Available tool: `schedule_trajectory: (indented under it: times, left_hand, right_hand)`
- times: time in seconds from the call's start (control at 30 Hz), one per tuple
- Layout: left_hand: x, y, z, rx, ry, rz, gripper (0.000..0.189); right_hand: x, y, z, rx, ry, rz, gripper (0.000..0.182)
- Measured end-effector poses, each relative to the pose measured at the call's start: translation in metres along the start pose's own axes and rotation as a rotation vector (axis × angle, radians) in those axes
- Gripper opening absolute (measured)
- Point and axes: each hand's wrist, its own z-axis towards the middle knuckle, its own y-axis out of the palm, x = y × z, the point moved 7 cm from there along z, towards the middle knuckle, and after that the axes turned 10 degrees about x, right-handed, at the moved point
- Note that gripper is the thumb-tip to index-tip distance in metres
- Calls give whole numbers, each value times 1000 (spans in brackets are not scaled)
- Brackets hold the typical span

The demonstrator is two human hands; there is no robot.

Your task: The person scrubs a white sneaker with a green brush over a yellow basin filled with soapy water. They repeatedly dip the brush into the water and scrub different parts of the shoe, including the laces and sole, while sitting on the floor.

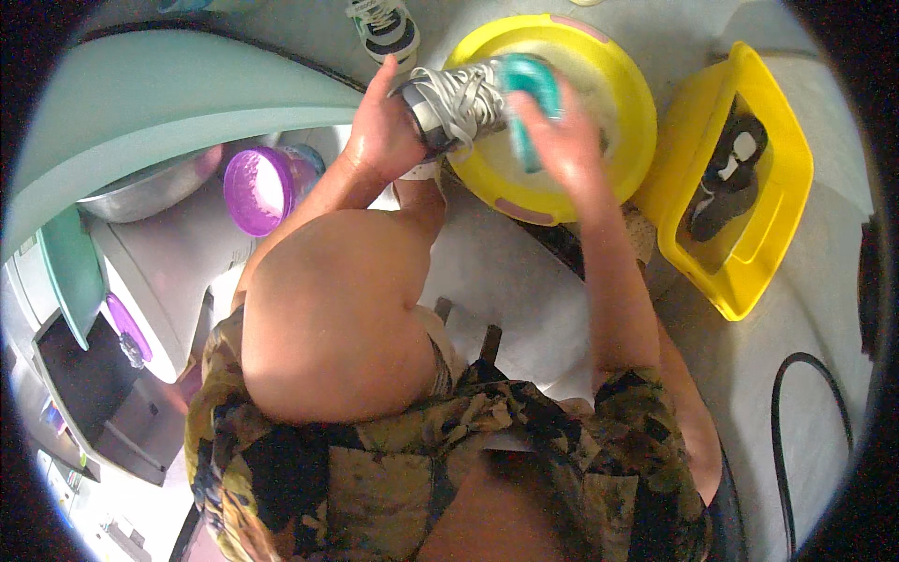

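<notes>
My left hand (385, 137) grips a sneaker (460, 105) by one end, tilted over the rim of a round yellow basin (638, 126). Loose white laces lie across the sneaker's upper. In my right hand (565, 140) is a teal scrubbing brush (530, 81), blurred and held against the sneaker's far end. My fingers and the brush hide that end of the shoe. Cloudy liquid (572, 77) lies in the basin below.
A second sneaker (388, 31) stands on the floor beyond my left hand. To the right, a yellow rectangular tub (776, 232) holds dark footwear (734, 168). On the left are a purple tub (260, 191) of white powder and a metal bowl (151, 190). A black hose or cable (778, 435) curves at lower right.
</notes>
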Motion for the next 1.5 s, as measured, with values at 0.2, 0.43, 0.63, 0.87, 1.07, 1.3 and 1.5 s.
schedule_trajectory:
  times: [0.2,0.43,0.63,0.87,1.07,1.3,1.5]
  left_hand:
    - [-2,-5,0,23,71,109,55]
    - [-2,-14,6,-29,221,542,39]
    - [4,-29,15,119,290,584,39]
    - [4,-40,26,189,367,617,37]
    - [6,-36,19,276,423,717,29]
    - [6,-34,15,277,435,746,30]
    - [8,-32,11,213,392,490,36]
  right_hand:
    - [-53,43,-3,-3,-388,-291,62]
    - [-42,46,13,11,-394,-109,58]
    - [-37,33,21,-19,-424,-65,61]
    - [-48,35,19,-29,-559,-435,57]
    - [-74,31,-7,-58,-672,-364,52]
    - [-73,22,13,-38,-588,-413,53]
    - [-55,14,33,114,-539,-446,55]
